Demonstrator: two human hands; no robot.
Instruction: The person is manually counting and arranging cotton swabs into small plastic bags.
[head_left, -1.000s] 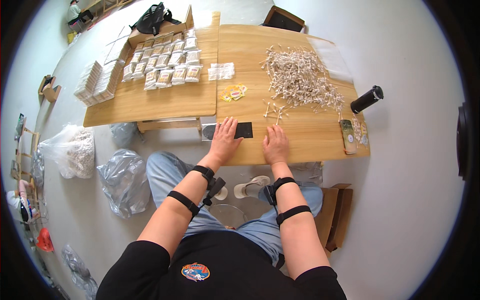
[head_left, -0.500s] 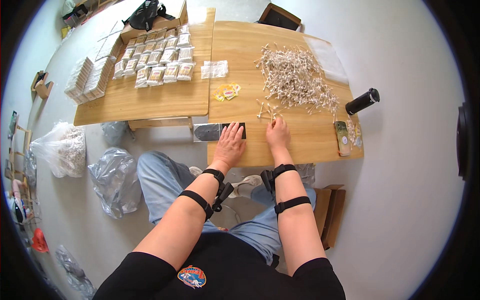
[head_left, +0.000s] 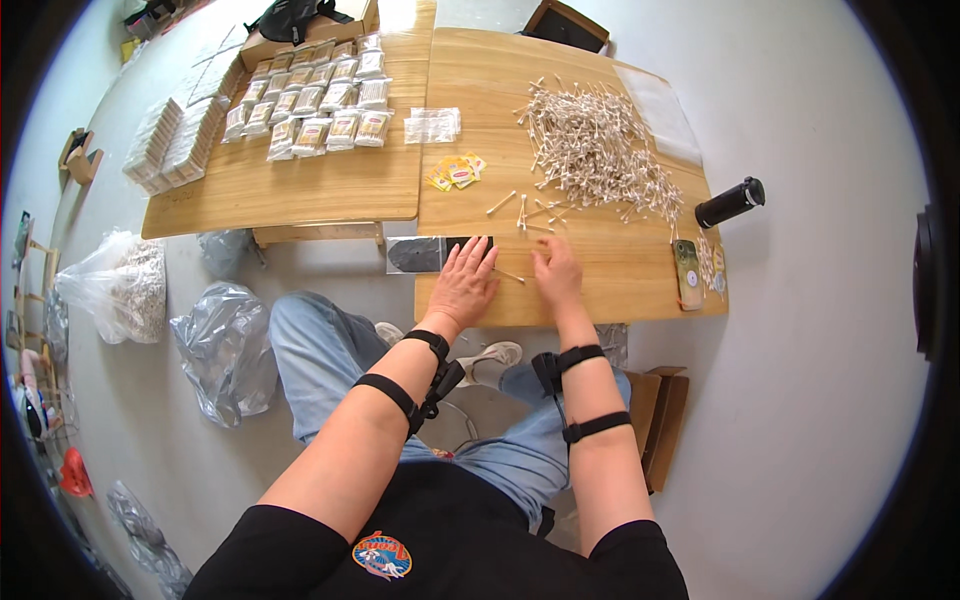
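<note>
Left hand [head_left: 463,284] flat, released, on black sheet [head_left: 452,243]; right hand [head_left: 559,275] curled, grip unclear, near slender swabs [head_left: 522,212].

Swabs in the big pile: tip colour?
White or off-white; the swabs show best in the head view.

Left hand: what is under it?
The left hand covers part of a flat dark item, which shows beyond it on the left; whatever is directly beneath cannot be seen.

Packing workshop — swab heap [head_left: 600,145], rows of filled bags [head_left: 313,135].
</note>
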